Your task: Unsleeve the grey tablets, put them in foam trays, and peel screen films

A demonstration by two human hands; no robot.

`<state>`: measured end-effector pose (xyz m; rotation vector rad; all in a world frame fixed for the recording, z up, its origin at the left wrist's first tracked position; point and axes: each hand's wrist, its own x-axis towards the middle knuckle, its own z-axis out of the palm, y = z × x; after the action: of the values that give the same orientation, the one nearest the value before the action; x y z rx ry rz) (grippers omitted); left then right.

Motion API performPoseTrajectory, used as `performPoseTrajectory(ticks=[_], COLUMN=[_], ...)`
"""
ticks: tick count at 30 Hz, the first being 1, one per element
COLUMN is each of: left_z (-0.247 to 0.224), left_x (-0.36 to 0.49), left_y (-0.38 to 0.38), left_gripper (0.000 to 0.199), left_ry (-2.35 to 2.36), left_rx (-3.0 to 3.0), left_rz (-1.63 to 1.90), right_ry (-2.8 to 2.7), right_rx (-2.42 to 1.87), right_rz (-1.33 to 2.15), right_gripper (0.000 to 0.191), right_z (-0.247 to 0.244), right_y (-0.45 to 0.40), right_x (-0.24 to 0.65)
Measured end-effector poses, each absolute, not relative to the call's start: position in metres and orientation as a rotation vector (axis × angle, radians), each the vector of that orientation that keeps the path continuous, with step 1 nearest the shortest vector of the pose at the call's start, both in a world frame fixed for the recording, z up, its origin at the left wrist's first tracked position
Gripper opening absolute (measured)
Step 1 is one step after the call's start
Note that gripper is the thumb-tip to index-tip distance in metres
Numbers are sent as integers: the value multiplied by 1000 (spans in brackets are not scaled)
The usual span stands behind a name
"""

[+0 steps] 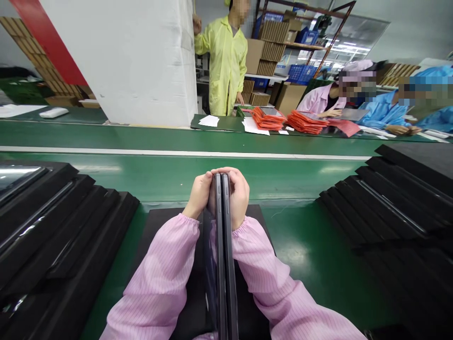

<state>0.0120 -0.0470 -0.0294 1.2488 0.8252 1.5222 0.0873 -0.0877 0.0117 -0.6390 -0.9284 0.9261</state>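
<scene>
Two dark flat devices that look like tablets stand on edge side by side, their thin frames facing up at me. The left tablet (pixel 219 255) has a glossy face turned to the left. Against it, with a narrow gap along the edges, is the right tablet (pixel 230 264). My left hand (pixel 201 192) is closed round their far end from the left, thumb near the top corner. From the right, my right hand (pixel 239 194) wraps the same end, its fingers partly hidden. Beneath them lies a black foam sheet (pixel 155 236).
Black foam sheets with devices between them are stacked at left (pixel 102 222) and right (pixel 382 208). A green bench (pixel 300 179) runs across. Beyond it are orange bubble-wrap pouches (pixel 269 119), a white pillar (pixel 148 61), a person in yellow (pixel 224 61) and seated co-workers.
</scene>
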Motion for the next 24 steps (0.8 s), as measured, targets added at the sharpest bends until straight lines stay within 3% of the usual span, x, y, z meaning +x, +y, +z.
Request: performPoseTrajectory(ticks=[7,13,16,18,24], left_z=[-30,-18,-2,7,6], left_x=[13,7,-3,-11,-21], left_y=[-56,-72,-80,-83,-80], left_gripper=[63,40,23,33,90], left_ry=[757,687,635,598,565], left_rx=[1283,1448,1522,1597,1751], left_rz=[1576,1569,1385,1175,886], right_ry=[-1073,-1218,-1247,-1263,-1259], right_rx=[-434,-293,-300,-330,-367], right_rz=[930,817,731,735,896], right_gripper=[26,31,35,39,49], right_z=[5,15,14,9,-9], right_y=[-95,-107,-109,-109,-104], right_x=[88,92,97,102,116])
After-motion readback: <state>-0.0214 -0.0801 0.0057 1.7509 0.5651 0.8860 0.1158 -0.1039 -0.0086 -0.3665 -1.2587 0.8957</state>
